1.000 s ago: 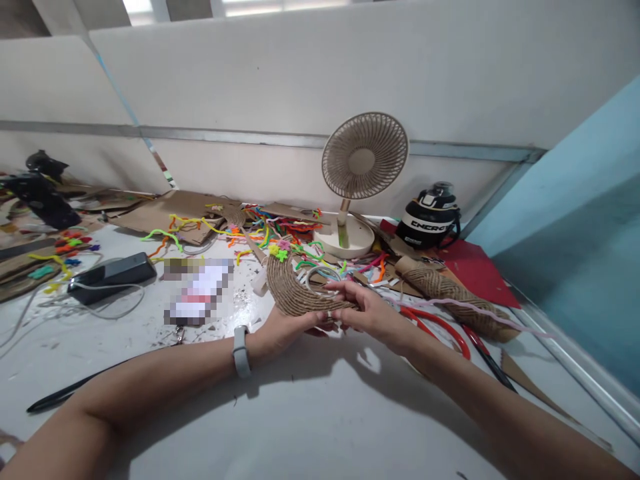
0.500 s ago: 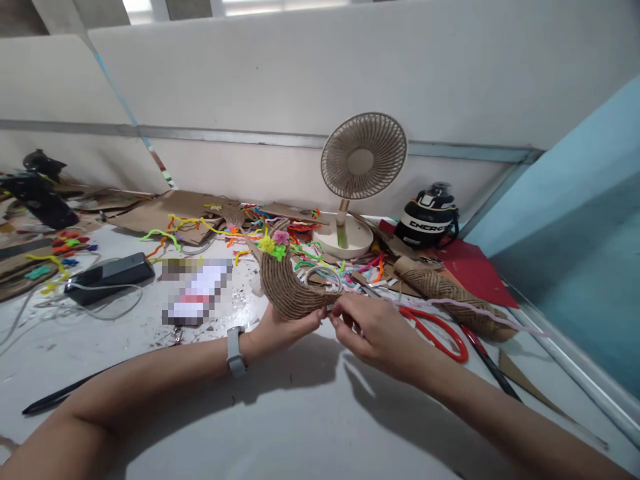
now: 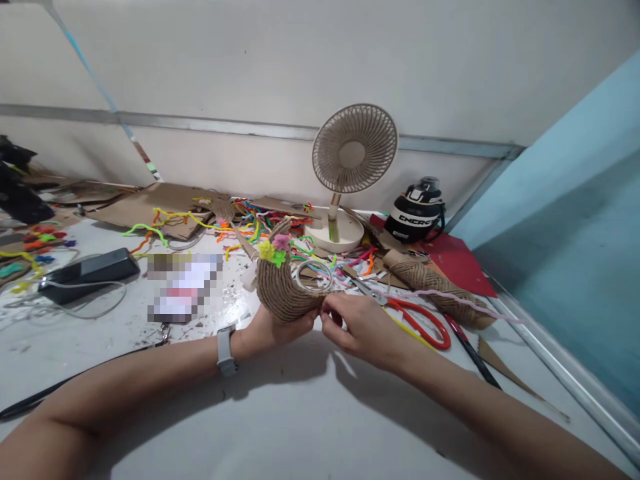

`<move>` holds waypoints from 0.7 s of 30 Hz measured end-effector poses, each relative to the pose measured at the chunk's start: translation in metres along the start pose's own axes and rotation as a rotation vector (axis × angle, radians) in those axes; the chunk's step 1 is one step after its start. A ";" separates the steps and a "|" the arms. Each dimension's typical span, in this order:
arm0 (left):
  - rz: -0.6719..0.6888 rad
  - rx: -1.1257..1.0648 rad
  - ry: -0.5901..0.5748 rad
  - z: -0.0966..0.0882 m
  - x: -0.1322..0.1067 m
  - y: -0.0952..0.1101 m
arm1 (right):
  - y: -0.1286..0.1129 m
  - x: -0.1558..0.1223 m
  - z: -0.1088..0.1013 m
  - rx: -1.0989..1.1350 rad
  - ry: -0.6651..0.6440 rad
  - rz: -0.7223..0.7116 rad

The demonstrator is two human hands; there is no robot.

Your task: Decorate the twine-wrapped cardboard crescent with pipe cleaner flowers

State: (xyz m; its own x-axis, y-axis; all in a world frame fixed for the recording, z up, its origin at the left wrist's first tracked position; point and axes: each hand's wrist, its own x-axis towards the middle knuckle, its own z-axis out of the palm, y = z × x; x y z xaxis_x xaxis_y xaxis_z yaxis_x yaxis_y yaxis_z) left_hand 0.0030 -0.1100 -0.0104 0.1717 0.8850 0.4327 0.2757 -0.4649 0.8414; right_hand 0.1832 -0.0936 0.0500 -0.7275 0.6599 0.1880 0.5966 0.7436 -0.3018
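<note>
A crescent-shaped craft piece wound in brown jute twine [image 3: 279, 292] is held up over the white table. Yellow, pink and green fuzzy flowers [image 3: 275, 251] sit near its upper tip. My left hand [image 3: 273, 330], with a grey watch band on the wrist, grips the crescent's underside from below. At the right-hand end of the crescent, my right hand [image 3: 353, 327] has its fingers pinched close together. Whether they hold the twine-wound tip or a loose strand is hidden. Just right of my right hand lie red-handled scissors [image 3: 424, 323].
Behind the hands stand a small fan [image 3: 334, 233] and a black bottle [image 3: 414, 217]. A twine roll [image 3: 440, 287] lies at right, with a red-and-black cutter [image 3: 473, 352] nearby. Pipe cleaners [image 3: 255, 223], a roll of tape [image 3: 314, 275], cardboard [image 3: 145, 207] and a black device [image 3: 90, 275] are scattered around.
The view has shifted slightly right and down, so the table items appear further left. Both hands stay together at the crescent's right end, and their grip looks much the same.
</note>
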 end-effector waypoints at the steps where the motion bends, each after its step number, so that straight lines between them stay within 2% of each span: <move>1: 0.000 -0.002 -0.006 0.000 0.000 -0.001 | 0.000 0.000 0.000 -0.007 -0.004 0.000; 7: 0.030 0.013 -0.029 0.000 -0.003 -0.004 | 0.000 0.000 -0.001 -0.027 -0.026 -0.007; 13: -0.037 -0.137 -0.051 0.002 -0.004 0.001 | 0.002 0.001 0.000 -0.003 -0.041 0.000; 17: -0.039 -0.130 -0.044 0.003 -0.004 0.003 | 0.003 0.001 0.001 0.025 -0.033 0.006; 21: -0.011 -0.079 -0.077 0.003 -0.004 -0.005 | 0.002 0.002 0.001 0.021 -0.026 0.010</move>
State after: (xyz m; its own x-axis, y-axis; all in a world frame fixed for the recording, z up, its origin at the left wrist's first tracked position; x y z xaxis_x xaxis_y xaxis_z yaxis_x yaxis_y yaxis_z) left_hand 0.0042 -0.1115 -0.0174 0.2422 0.8841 0.3996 0.2030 -0.4489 0.8702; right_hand 0.1831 -0.0910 0.0487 -0.7301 0.6642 0.1603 0.5971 0.7343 -0.3228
